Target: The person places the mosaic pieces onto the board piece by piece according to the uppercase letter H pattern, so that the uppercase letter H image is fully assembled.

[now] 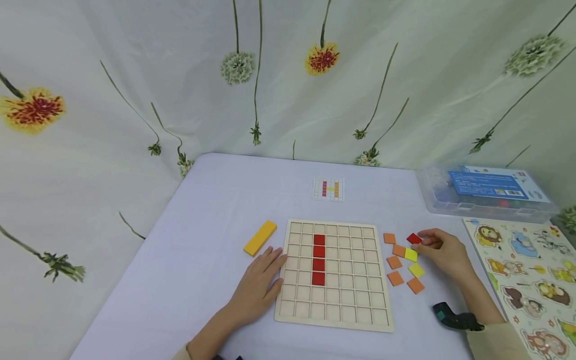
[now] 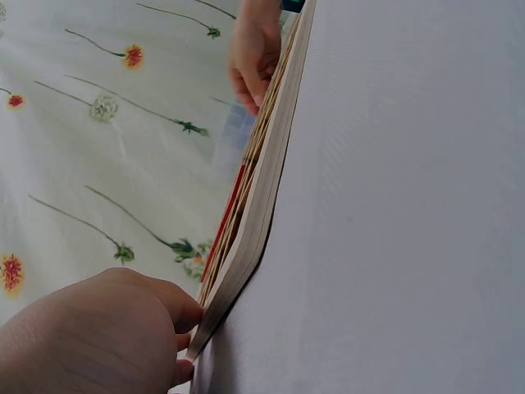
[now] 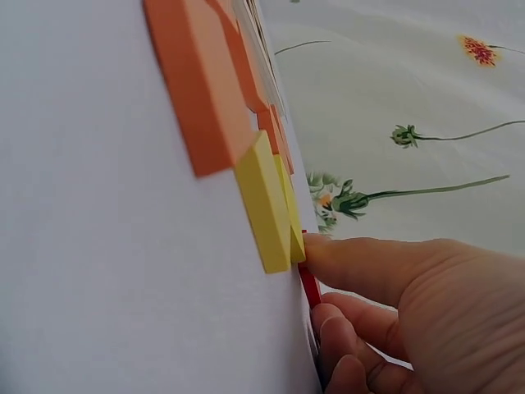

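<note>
1. Grid board (image 1: 347, 284) is holding four red tiles (image 1: 318, 264) in one column.
2. Clear box (image 1: 486, 211) is holding indistinct pieces; blue label (image 1: 488, 185) is bearing tiny, unreadable print.
3. Right hand's grip (image 1: 445, 253) is pinching a fifth red tile (image 1: 414, 238), right of the board.
4. Left hand (image 1: 258, 283), fingers extended, is touching the board's left edge.

No text legible; clear plastic box (image 1: 443, 202), beyond and right of right grip (image 1: 445, 252), has blue-and-white label (image 1: 483, 184), print too small; barcode (image 1: 514, 193) on it, unreadable; small pink mark (image 1: 522, 174) near label's corner, unreadable; card (image 1: 329, 189) beyond and left of same grip: printed colour grid.
</note>
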Demonstrator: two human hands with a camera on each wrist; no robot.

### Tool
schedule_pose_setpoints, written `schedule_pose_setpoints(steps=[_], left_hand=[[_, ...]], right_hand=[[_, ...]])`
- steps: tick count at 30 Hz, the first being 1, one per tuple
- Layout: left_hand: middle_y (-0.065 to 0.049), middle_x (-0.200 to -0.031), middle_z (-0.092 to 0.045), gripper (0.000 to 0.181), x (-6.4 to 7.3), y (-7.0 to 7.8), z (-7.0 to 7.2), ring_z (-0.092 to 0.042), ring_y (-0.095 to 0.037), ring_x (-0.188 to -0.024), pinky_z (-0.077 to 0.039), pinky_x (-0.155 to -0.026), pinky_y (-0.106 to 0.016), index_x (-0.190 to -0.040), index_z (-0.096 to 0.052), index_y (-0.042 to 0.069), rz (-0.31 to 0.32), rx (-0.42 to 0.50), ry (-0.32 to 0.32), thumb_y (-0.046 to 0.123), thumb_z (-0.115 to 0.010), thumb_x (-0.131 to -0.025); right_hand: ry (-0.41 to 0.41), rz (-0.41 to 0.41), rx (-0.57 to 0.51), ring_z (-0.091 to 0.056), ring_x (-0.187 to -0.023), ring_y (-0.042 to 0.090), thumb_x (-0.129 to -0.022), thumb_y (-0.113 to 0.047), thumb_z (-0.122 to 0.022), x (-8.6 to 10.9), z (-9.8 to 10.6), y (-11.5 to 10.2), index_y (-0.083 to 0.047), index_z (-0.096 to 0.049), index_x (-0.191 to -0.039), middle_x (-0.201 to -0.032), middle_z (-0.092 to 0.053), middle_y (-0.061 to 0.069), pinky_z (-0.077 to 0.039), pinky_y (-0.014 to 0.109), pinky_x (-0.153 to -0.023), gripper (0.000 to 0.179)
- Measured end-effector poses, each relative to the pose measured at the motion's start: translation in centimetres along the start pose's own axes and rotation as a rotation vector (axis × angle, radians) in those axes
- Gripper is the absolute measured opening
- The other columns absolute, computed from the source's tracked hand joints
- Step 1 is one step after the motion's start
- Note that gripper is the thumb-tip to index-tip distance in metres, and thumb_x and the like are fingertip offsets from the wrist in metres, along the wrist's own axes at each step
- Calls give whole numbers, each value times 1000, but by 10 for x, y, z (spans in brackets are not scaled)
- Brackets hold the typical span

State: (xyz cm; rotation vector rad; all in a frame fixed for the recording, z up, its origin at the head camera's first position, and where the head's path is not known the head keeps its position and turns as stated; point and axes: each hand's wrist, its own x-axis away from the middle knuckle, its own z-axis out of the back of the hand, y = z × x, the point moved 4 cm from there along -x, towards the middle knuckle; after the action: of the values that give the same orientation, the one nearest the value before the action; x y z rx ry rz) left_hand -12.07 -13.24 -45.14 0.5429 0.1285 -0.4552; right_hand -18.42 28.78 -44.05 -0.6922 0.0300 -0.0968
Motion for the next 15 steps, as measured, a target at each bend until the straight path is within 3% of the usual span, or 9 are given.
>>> schedule_pose_setpoints(steps=[7, 15], left_hand=[[-12, -150, -45, 50, 0, -1, 0, -33, -33, -145, -28, -117, -54, -140, -52, 7, -7, 1, 3, 16, -61, -92], [-12, -150, -46, 50, 0, -1, 0, -34, -33, -145, -29, -117, -53, -140, -52, 7, -17, -5, 7, 16, -60, -92]], right_hand=[[20, -1, 11, -54, -77, 18, -86, -19, -72, -1, -3, 2, 2, -63, -117, -91, -64, 11, -44, 18, -61, 39], [39, 15, 14, -53, -73, 13, -86, -19, -73, 1, -1, -1, 3, -64, -111, -88, -64, 10, -43, 19, -59, 34]])
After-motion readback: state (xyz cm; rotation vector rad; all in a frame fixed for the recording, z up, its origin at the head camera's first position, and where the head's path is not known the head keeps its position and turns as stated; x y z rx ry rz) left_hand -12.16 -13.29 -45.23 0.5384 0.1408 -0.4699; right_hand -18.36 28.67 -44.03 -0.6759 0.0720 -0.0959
